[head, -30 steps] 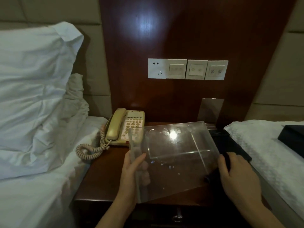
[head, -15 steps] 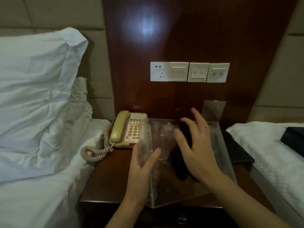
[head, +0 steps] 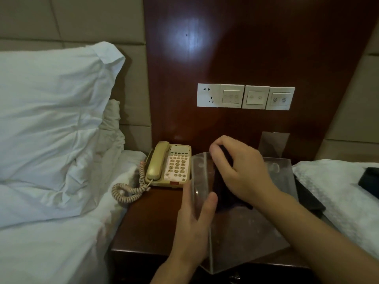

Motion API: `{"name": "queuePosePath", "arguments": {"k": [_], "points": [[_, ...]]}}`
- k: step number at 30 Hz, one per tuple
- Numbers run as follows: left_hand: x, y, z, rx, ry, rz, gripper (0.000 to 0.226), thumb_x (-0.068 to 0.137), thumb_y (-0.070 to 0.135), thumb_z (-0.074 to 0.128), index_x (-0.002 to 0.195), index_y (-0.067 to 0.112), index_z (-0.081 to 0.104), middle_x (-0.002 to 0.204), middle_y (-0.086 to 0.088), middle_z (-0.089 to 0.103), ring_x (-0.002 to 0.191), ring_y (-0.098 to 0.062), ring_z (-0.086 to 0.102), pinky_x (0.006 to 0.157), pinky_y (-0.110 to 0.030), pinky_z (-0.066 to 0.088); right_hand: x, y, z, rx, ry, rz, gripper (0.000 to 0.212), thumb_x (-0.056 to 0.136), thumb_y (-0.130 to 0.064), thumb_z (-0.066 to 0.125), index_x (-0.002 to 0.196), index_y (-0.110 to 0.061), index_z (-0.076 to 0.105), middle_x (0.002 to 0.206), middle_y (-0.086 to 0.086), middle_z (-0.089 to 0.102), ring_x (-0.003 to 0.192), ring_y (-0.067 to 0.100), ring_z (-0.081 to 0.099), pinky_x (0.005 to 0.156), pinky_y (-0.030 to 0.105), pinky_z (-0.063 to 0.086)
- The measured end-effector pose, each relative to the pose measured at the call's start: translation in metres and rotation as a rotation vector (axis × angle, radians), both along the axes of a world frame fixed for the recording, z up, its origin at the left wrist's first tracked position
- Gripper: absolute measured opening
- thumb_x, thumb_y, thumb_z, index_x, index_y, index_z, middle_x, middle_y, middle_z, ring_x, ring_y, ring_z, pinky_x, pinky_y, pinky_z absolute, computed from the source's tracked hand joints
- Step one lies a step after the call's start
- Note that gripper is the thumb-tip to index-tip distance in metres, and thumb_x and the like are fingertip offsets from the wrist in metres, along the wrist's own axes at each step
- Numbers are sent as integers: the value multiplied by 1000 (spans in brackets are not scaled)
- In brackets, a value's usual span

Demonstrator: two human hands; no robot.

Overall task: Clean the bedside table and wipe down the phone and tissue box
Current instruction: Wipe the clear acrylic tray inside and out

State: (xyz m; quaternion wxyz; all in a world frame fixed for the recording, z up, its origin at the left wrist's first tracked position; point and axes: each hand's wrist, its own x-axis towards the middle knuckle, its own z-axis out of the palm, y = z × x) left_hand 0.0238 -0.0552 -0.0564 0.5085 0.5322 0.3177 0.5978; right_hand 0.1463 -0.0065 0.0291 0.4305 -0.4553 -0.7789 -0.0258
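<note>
Gripping the left wall of a clear acrylic box (head: 246,232), the left hand (head: 192,228) has its thumb inside the wall and its fingers outside, so the wall is pinched between them; the box sits tilted on the dark wooden bedside table (head: 147,226), at about 5 o'clock from the phone (head: 170,165) and just beside it. The box is transparent and scuffed, with faint round marks along its far wall and cloudy smears across its floor, its front corner hanging over the table's near edge. The right hand (head: 240,169) reaches into the box with its fingers curled round a dark cloth (head: 223,193), which is pressed against the inside of the left wall, the cloth trailing down toward the box floor. The phone is cream-coloured, with its handset lying in the cradle on its left side, a pale keypad on its right, a small red patch at its front edge, and a coiled cord (head: 129,189) looping off at 8 o'clock toward the white bed (head: 51,242). At 12 o'clock from the box, a row of white wall switches (head: 246,98) is set in the glossy wood panel. At 3 o'clock a flat black object (head: 309,197) lies between the box and a second bed (head: 338,191), partly hidden by the forearm
</note>
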Motion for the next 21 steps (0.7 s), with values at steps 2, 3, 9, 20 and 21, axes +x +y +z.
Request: {"name": "queuePosePath", "arguments": {"k": [2, 3, 9, 20, 21], "points": [[-1, -1, -3, -1, -4, -6, 55, 82, 58, 64, 134, 56, 46, 131, 20, 65, 122, -7, 63, 95, -33, 56, 5, 5, 4, -18, -14, 15, 27, 98, -42, 39, 87, -29, 60, 66, -13, 58, 61, 5, 56, 57, 31, 45], [-2, -2, -4, 6, 2, -7, 55, 83, 57, 65, 135, 53, 47, 130, 19, 65, 120, -6, 64, 94, -32, 56, 10, 7, 4, -26, -19, 14, 28, 97, -44, 39, 85, -29, 59, 62, -11, 57, 57, 6, 56, 54, 32, 44], [-2, 1, -5, -42, 8, 16, 51, 75, 66, 68, 124, 60, 53, 113, 9, 72, 92, -10, 68, 75, -24, 52, 38, 21, -6, -75, 30, -28, 41, 95, -51, 31, 81, -23, 57, 60, -2, 56, 52, 13, 53, 51, 44, 44], [-11, -3, 0, -74, -56, -69, 47, 90, 48, 68, 134, 42, 53, 93, 6, 72, 74, -12, 70, 63, -17, 54, 34, 17, -5, -178, 52, -68, 30, 103, -37, 43, 79, -27, 59, 65, -4, 60, 60, 10, 56, 57, 39, 45], [-12, -2, -2, -50, -17, -50, 52, 87, 52, 70, 135, 46, 52, 111, 7, 73, 95, -15, 72, 76, -24, 57, 19, 10, -1, -137, 26, -21, 30, 102, -40, 42, 82, -27, 60, 67, -7, 60, 62, 8, 57, 59, 39, 47]]}}
